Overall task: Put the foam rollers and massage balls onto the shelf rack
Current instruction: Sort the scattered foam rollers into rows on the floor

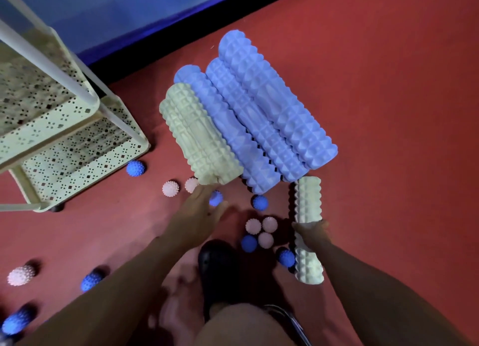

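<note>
A cream foam roller [199,135] lies on the red floor beside three blue foam rollers [272,104]. My left hand [199,211] reaches to the cream roller's near end, fingers spread, touching it, with a blue spiky ball [215,198] under the fingertips. My right hand [312,231] is closed around the middle of a second, slimmer cream roller [308,203], which stands nearly lengthwise toward me. Pink and blue spiky massage balls [261,231] lie scattered between my arms and to the left. The cream perforated shelf rack [64,128] stands at the left.
A blue wall with a dark baseboard [155,42] runs behind the rollers. My dark shoe [220,268] and knee are at the bottom centre. More balls lie at the far lower left [20,274], and one blue ball [135,168] sits by the rack's corner.
</note>
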`<action>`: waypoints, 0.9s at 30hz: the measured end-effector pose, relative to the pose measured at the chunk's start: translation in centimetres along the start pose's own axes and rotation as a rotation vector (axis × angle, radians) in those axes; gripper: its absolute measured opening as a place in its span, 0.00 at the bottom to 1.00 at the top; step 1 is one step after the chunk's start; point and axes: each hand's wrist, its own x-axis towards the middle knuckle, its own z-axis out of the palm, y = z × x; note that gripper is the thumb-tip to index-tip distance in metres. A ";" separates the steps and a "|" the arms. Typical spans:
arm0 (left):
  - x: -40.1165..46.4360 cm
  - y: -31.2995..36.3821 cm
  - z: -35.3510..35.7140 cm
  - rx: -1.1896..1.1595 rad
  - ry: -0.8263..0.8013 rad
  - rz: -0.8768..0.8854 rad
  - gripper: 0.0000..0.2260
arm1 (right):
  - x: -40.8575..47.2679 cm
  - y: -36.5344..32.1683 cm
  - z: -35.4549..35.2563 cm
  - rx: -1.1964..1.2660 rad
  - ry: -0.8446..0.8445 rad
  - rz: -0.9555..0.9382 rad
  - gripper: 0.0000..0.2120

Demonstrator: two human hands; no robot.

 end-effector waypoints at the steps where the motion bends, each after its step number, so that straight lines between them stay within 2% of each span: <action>1: 0.2 -0.2 -0.3 0.000 -0.005 0.001 0.21 | -0.7 -0.5 0.0 -0.019 0.011 0.012 0.55; 5: 1.2 0.0 -0.8 -0.007 -0.010 -0.066 0.23 | -11.0 -5.2 -2.1 -0.051 0.193 -0.130 0.38; 9: 1.2 0.7 -0.4 0.069 0.040 -0.043 0.26 | -14.7 -4.2 -3.0 0.000 0.234 -0.206 0.35; 14: 1.2 0.7 -0.4 0.091 0.122 -0.051 0.27 | -17.9 -4.9 -3.4 -0.008 0.131 -0.360 0.30; 17: 1.0 0.8 -1.1 0.120 0.118 -0.088 0.27 | -19.4 -9.2 -3.1 -0.039 0.115 -0.522 0.28; 21: 0.5 -0.5 -3.0 0.105 0.120 -0.182 0.26 | -21.9 -16.5 -1.0 -0.024 0.030 -0.642 0.20; 22: 0.2 -1.1 -3.5 0.099 0.123 -0.207 0.26 | -22.4 -18.2 0.0 -0.038 0.002 -0.653 0.21; 25: -0.6 -3.1 -5.2 0.080 0.150 -0.266 0.26 | -23.9 -23.2 4.3 -0.148 -0.021 -0.739 0.34; 27: -1.0 -4.4 -6.1 0.055 0.159 -0.283 0.26 | -24.5 -26.0 7.3 -0.153 -0.068 -0.736 0.38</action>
